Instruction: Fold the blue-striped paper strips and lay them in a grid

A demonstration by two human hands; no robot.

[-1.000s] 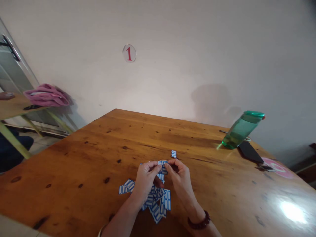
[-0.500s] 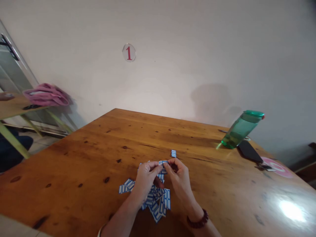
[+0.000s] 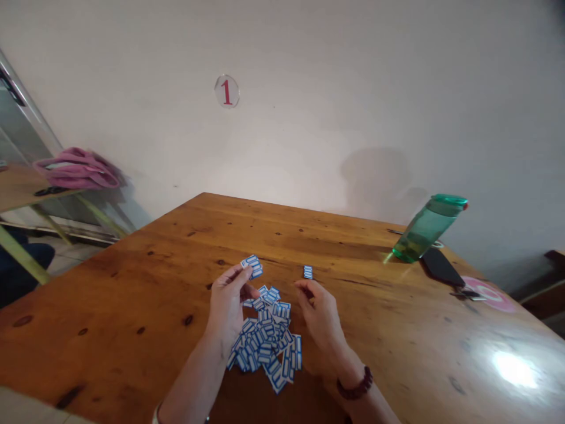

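My left hand (image 3: 229, 294) pinches a small sheet of blue-edged white sticker labels (image 3: 252, 267) between thumb and fingers, raised above the table. Below and to its right spreads a loose pile of similar label pieces (image 3: 265, 338), overlapping at many angles. My right hand (image 3: 321, 312) is on the other side of the pile, thumb and forefinger pressed together. Whatever those fingertips hold, if anything, is too small to make out. Just beyond them a single small label piece (image 3: 308, 272) lies on the wooden table (image 3: 388, 353).
A green water bottle (image 3: 428, 229) stands at the right, near a dark phone (image 3: 442, 268) and a pink round mat (image 3: 492, 294) with keys (image 3: 468, 293) at its edge. At the left, a pink cloth bundle (image 3: 77, 169) rests on another table.
My hands have moved apart. The left has gone left and up with a label sheet in it; the right stays near the lone label piece. More of the pile shows.
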